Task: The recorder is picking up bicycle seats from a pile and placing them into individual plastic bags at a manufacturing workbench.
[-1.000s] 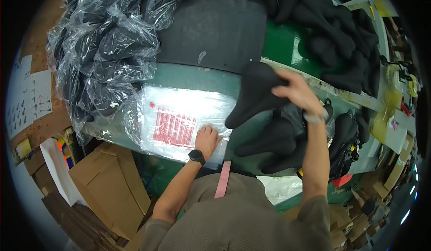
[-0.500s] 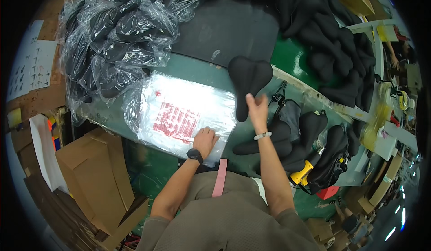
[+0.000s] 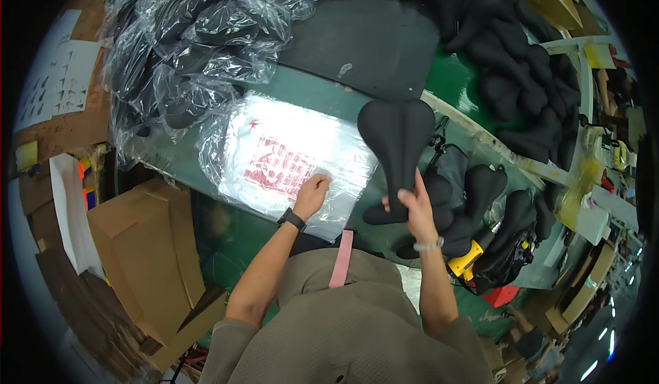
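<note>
My right hand grips a black bicycle saddle by its narrow nose, fingers wrapped round it. The saddle is held up with its wide end away from me, beside the stack of clear plastic bags with red print. My left hand is over the near right part of that stack, its fingers curled and apparently pinching the top bag; the fingertips are partly hidden. More black saddles lie on the table just right of my right hand.
Bagged black saddles are heaped at the far left, unbagged ones at the far right. A dark board lies between them. A yellow tool rests at the table's right edge; a cardboard box stands lower left.
My right hand has closed round the saddle's nose and drawn it nearer and slightly right, raising it. My left hand has curled its fingers over the bags. The whole view has shifted slightly.
</note>
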A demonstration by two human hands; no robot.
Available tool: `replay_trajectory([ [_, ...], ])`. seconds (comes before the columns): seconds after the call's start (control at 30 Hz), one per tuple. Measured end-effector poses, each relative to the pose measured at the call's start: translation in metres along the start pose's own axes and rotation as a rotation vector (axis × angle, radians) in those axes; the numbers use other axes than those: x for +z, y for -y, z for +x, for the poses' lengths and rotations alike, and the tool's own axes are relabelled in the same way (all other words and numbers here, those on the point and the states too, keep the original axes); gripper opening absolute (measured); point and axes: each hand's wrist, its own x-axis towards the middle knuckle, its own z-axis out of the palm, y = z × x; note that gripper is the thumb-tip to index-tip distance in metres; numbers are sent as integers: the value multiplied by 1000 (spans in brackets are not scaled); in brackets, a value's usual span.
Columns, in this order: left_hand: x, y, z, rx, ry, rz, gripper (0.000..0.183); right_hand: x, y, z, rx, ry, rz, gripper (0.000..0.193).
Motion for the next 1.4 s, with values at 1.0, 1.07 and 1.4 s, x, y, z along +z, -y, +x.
replay_trajectory([
  [1.0,-5,-118,-53,-157,-164,-723,40,96,-18,43,-4,119,-352,80],
  [1.07,-36,-151,-17,-51,-57,-701,52,107,6,57,-497,304,-711,84],
  [1.4,-211,-258,144,270,-232,-1023,68,-119,163,294,-436,-779,-628,87],
])
